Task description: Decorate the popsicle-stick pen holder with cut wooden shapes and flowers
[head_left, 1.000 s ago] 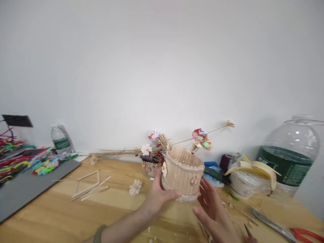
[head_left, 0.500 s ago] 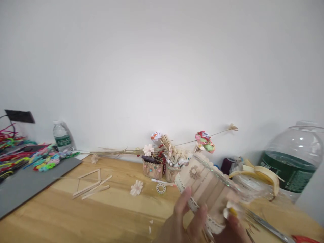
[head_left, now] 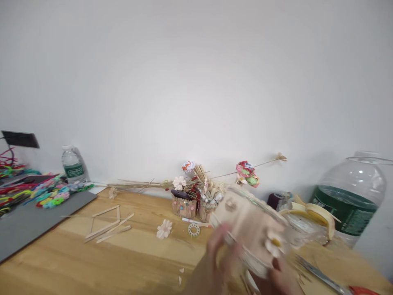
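A round holder made of pale craft sticks (head_left: 250, 229), trimmed with lace and small flowers, is tipped over to the right above the wooden table (head_left: 92, 262). My left hand (head_left: 216, 262) grips its lower left side, fingers curled on the sticks. My right hand (head_left: 276, 278) sits under its right end at the bottom edge of the view. Both hands and the holder are smeared by motion. Two small decorated pots (head_left: 192, 205) with sticks and paper flowers stand just behind.
Loose craft sticks (head_left: 107, 227), a paper flower (head_left: 164, 228) and a white ring (head_left: 193, 230) lie on the table. A grey mat (head_left: 37, 221) with coloured pipe cleaners and a small water bottle (head_left: 73, 166) are at left. A large water jug (head_left: 350, 196), banana peel (head_left: 310, 209) and scissors (head_left: 325, 278) are at right.
The holder went from upright in front of me to tilted over to the right and lower. Both hands dropped toward the bottom edge, with my right hand moving under the holder.
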Demonstrator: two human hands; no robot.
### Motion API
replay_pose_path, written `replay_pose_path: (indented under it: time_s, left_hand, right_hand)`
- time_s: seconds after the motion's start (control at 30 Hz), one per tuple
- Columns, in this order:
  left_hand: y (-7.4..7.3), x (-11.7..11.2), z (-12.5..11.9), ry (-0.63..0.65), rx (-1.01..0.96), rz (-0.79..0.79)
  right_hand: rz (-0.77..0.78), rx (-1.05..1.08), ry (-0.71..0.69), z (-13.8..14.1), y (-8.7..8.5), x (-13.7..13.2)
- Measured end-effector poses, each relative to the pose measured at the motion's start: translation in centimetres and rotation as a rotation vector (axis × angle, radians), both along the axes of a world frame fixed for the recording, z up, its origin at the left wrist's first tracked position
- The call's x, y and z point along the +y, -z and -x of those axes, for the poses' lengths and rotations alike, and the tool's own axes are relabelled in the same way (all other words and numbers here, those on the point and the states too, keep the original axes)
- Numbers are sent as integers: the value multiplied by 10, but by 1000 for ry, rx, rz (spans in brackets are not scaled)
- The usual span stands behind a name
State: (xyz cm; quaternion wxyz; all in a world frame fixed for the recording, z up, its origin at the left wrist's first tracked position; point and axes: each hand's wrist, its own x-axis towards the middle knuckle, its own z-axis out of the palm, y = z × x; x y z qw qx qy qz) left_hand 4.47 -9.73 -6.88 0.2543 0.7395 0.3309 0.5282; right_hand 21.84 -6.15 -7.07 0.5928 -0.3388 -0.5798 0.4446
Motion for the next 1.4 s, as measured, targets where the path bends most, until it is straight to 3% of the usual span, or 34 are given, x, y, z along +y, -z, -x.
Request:
replay_pose_path:
  time_s: [0.03,0.1,0.17,0.23,0.33,0.53,0.77,0.9,1.0,1.2,1.4]
  left_hand:
    - [-6,6,2,15,-22,20]
    - [-17,18,5,157,-187,232]
    - [-25,27,5,297,-369,545]
    - [-29,34,3,361,-527,679]
    - [-29,41,1,353,-637,680]
    - [-30,51,6,263,-694,772]
    - [-31,56,11,400,-826,837]
    - [-27,59,15,431,-824,896]
    - [-23,63,20,440,-777,925]
    - [-15,67,24,469,-692,981]
    - [-10,55,13,438,-623,938]
  right_hand:
    - [-7,0,28,3,2,2]
    - [-31,-54,142,8,5,4]
    - [-104,-219,298,10,9,4]
    - [-201,-417,387,10,11,3]
    - [-283,-571,363,8,12,0]
    - [-212,-554,220,7,9,-5]
    - [-91,-262,249,9,-4,-9]
    - [147,202,235,3,-19,-10]
    - [186,483,230,-1,-33,-10]
    - [244,685,86,-5,-45,-14]
    - [319,982,-111,-12,-48,-20]
